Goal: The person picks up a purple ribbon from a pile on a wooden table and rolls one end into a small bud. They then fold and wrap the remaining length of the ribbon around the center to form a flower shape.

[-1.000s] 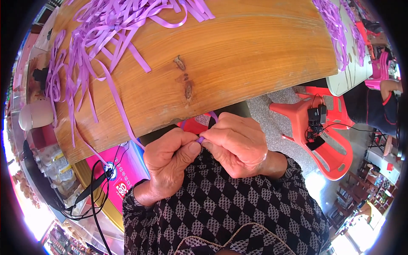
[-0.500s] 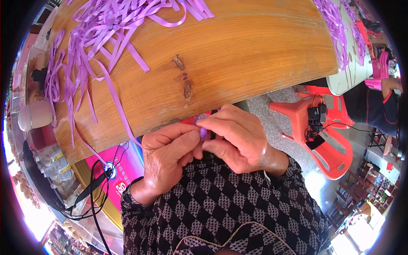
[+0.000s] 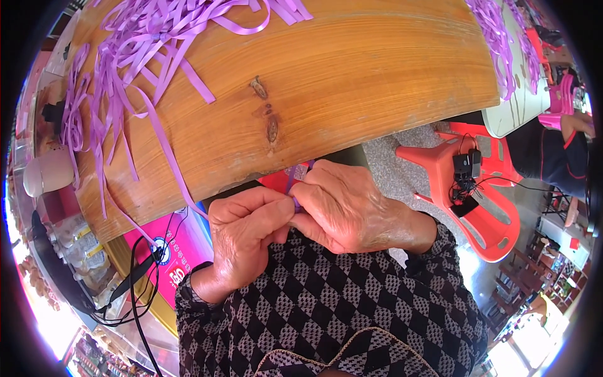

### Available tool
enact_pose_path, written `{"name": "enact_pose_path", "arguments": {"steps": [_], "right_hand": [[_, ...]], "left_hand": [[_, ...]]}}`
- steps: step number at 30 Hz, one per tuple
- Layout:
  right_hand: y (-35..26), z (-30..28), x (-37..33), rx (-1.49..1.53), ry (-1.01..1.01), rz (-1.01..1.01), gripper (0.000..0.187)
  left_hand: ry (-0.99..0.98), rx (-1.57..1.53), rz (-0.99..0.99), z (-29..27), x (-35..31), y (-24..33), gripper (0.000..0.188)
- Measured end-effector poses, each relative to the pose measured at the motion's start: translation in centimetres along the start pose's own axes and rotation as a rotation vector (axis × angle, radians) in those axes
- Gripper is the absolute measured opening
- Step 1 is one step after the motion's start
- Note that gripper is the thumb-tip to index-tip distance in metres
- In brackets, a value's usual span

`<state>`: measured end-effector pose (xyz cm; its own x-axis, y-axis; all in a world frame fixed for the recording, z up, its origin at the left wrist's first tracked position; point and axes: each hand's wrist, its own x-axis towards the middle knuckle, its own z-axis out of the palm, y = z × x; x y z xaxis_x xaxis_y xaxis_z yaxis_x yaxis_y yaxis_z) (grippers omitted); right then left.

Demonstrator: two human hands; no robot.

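Observation:
Both my hands meet in front of my chest, just off the near edge of the wooden table [image 3: 352, 75]. My left hand [image 3: 245, 223] pinches a purple ribbon [image 3: 290, 179] between thumb and forefinger. Against it, my right hand [image 3: 342, 204] is closed, its thumb and fingertips on the same ribbon. A short strip of the ribbon rises above the fingers; the part between the fingertips is mostly hidden. On the table's far left lies a heap of purple ribbons [image 3: 157, 38], with long strands trailing over the near-left edge.
A red plastic stool [image 3: 433, 164] to the right carries black adapters and cables [image 3: 465, 179]. Past it a person in dark clothing [image 3: 549, 157] sits near a white table [image 3: 518, 116]. A pink box [image 3: 160, 251] and black cables lie to my left. More ribbons hang at the far right.
My right hand has turned and closed in against my left fingertips. The small purple roll seen earlier between the fingers is now mostly covered, and a ribbon strip shows above them.

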<state>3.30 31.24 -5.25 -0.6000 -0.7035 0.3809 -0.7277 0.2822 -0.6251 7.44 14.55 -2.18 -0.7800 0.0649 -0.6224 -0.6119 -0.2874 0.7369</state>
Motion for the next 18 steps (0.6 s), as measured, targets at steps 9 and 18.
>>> {"name": "enact_pose_path", "arguments": {"steps": [9,18], "right_hand": [[0.2,0.5,-0.3,-0.026,0.009,-0.086,0.026],[0.5,1.2,-0.7,-0.013,0.003,-0.056,0.027]], "left_hand": [[-0.034,-0.063,-0.017,0.1,0.0,-0.6,0.012],[-0.033,-0.093,-0.050,-0.1,0.5,-1.1,0.012]]}}
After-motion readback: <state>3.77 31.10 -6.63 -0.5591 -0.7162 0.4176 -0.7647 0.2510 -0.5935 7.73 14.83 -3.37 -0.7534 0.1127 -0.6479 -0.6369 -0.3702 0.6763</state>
